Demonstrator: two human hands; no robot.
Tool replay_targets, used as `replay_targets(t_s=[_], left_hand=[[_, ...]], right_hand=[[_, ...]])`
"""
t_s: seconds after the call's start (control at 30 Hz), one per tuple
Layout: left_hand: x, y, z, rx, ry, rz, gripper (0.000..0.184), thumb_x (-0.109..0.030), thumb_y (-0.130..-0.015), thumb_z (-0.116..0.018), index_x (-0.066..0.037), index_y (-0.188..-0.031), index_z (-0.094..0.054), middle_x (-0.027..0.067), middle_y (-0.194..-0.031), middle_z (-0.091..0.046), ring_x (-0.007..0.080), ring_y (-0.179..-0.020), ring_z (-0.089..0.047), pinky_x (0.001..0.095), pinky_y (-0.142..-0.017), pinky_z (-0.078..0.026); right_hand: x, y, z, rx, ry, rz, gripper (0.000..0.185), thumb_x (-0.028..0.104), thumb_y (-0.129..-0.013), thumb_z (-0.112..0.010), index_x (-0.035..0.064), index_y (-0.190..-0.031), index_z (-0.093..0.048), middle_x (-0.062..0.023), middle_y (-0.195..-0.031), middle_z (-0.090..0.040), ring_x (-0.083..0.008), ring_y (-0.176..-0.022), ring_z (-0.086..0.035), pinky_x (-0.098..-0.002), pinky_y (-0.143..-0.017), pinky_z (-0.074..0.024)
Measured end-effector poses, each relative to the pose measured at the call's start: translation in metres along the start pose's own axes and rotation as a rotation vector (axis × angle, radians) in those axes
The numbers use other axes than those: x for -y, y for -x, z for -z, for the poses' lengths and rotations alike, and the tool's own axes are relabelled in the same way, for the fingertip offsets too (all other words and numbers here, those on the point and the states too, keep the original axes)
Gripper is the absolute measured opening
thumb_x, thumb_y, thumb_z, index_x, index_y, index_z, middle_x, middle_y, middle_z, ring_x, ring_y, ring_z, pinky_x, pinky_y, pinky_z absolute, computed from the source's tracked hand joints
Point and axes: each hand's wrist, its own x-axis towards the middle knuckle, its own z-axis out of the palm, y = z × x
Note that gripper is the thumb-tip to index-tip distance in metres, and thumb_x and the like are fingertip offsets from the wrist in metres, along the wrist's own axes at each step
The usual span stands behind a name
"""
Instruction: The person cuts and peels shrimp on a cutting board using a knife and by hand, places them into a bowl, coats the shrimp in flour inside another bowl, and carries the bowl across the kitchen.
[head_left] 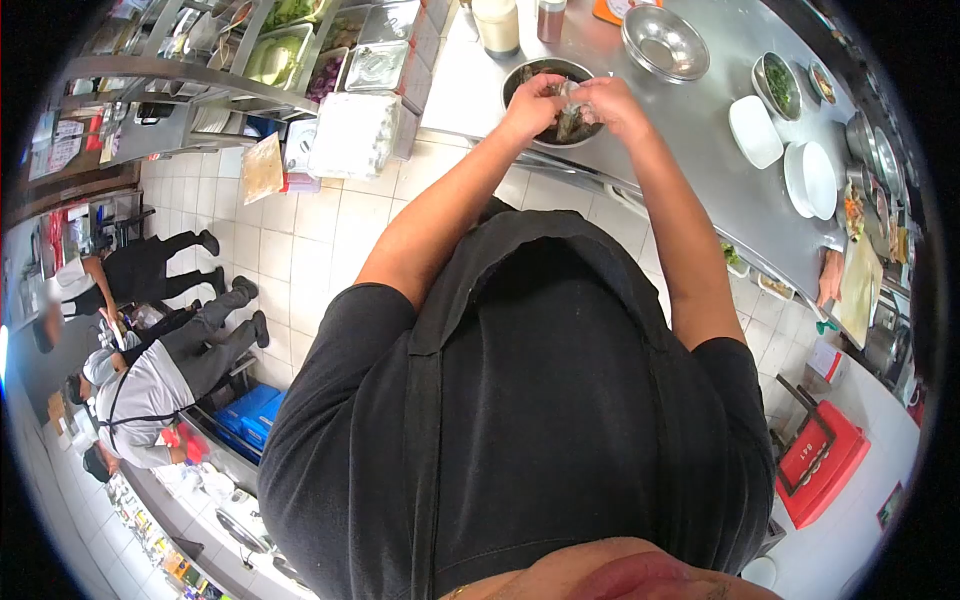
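Note:
Both hands are over a metal bowl (508,84) on the steel counter. My left hand (534,106) pinches one side of a greyish, translucent piece that looks like a raw shrimp (571,92). On its other side, the fingers of my right hand (612,104) are closed on the same piece. More dark grey shrimp (572,129) lie in the bowl below, partly covered by my hands. Fine details of the held piece are too small to make out.
Right of the bowl on the steel counter (680,130) stand stacked metal bowls (668,50), white dishes (756,132) and a bowl of greens (778,88). Bottles (496,28) stand behind. Food containers (378,68) sit at left. Other people (160,390) stand far left.

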Motion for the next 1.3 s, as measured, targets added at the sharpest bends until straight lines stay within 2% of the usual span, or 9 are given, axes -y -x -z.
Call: replay_targets(t_s=[0.1,0.3,0.5,0.7,0.8,0.9,1.1,1.2,1.3], left_hand=[[-0.004,-0.005,0.005,0.034,0.157,0.073,0.032,-0.005,-0.086,-0.059,-0.004,-0.117,-0.058,0.0032,-0.089,-0.062,0.0126,-0.075,-0.058,0.027,-0.066,-0.05],[-0.015,0.0,0.0,0.038,0.185,0.066,0.034,-0.008,-0.087,-0.061,-0.005,-0.121,-0.057,0.0015,-0.086,-0.061,0.0106,-0.07,-0.056,0.0265,-0.066,-0.05],[-0.013,0.002,0.0,0.034,0.218,0.076,0.036,-0.007,-0.088,-0.06,-0.006,-0.124,-0.056,0.0013,-0.084,-0.06,0.0109,-0.07,-0.056,0.027,-0.065,-0.051],[-0.013,0.007,-0.005,0.016,0.237,0.06,0.035,-0.005,-0.088,-0.059,-0.006,-0.122,-0.058,0.0017,-0.083,-0.061,0.0117,-0.068,-0.058,0.0267,-0.064,-0.052],[-0.015,0.009,-0.008,0.012,0.244,0.039,0.034,-0.005,-0.088,-0.058,-0.006,-0.121,-0.059,0.0017,-0.083,-0.061,0.0121,-0.067,-0.058,0.0263,-0.063,-0.052],[-0.015,0.01,-0.006,-0.002,0.243,-0.002,0.033,-0.004,-0.087,-0.059,-0.005,-0.12,-0.059,0.0018,-0.082,-0.061,0.0121,-0.067,-0.059,0.0259,-0.062,-0.051],[-0.011,0.013,-0.007,-0.03,0.184,-0.067,0.033,-0.002,-0.086,-0.059,-0.005,-0.119,-0.06,0.0026,-0.083,-0.063,0.0115,-0.069,-0.059,0.0245,-0.062,-0.051],[-0.009,0.009,-0.005,-0.047,0.14,-0.084,0.032,-0.003,-0.086,-0.059,-0.005,-0.118,-0.06,0.0027,-0.084,-0.063,0.0114,-0.072,-0.059,0.0246,-0.063,-0.051],[-0.007,0.011,-0.002,-0.065,0.076,-0.075,0.032,-0.004,-0.086,-0.06,-0.006,-0.118,-0.061,0.0031,-0.086,-0.063,0.011,-0.075,-0.059,0.0252,-0.065,-0.051]], right_hand=[[-0.004,-0.01,0.012,0.083,-0.072,-0.009,0.019,0.009,-0.081,-0.069,0.0001,-0.096,-0.062,-0.0023,-0.075,-0.059,-0.0096,-0.057,-0.052,-0.0235,-0.049,-0.0419],[0.001,-0.001,0.019,0.146,-0.098,-0.015,0.018,0.011,-0.083,-0.07,0.001,-0.095,-0.062,-0.0014,-0.076,-0.059,-0.0087,-0.059,-0.052,-0.0227,-0.052,-0.043],[0.014,0.02,0.008,-0.046,-0.072,0.091,0.026,0.01,-0.08,-0.071,-0.0022,-0.102,-0.063,-0.0053,-0.083,-0.063,-0.0127,-0.068,-0.058,-0.0245,-0.058,-0.0498],[0.045,0.028,0.018,-0.013,-0.045,0.267,0.028,0.007,-0.08,-0.069,-0.0038,-0.105,-0.063,-0.0093,-0.094,-0.067,-0.0164,-0.083,-0.065,-0.0279,-0.072,-0.0528],[0.051,0.019,0.013,0.039,0.257,0.191,0.024,0.005,-0.08,-0.066,-0.0042,-0.102,-0.065,-0.01,-0.092,-0.068,-0.0159,-0.081,-0.065,-0.0271,-0.07,-0.0528],[0.046,0.004,0.015,-0.108,0.32,0.272,0.021,0.004,-0.079,-0.065,-0.0039,-0.099,-0.067,-0.0101,-0.09,-0.068,-0.0152,-0.077,-0.065,-0.0274,-0.068,-0.0528],[0.047,0.011,0.004,-0.012,0.402,0.215,0.024,0.004,-0.078,-0.064,-0.0047,-0.1,-0.067,-0.0107,-0.09,-0.069,-0.0157,-0.075,-0.065,-0.0278,-0.067,-0.0524],[0.051,0.007,0.003,-0.103,0.383,0.277,0.024,0.004,-0.079,-0.064,-0.0054,-0.1,-0.066,-0.0107,-0.09,-0.068,-0.0159,-0.076,-0.065,-0.0278,-0.067,-0.0524],[0.036,-0.006,0.005,0.043,0.394,0.216,0.025,0.003,-0.079,-0.063,-0.0052,-0.102,-0.066,-0.0104,-0.09,-0.068,-0.0159,-0.075,-0.064,-0.0275,-0.065,-0.0523]])
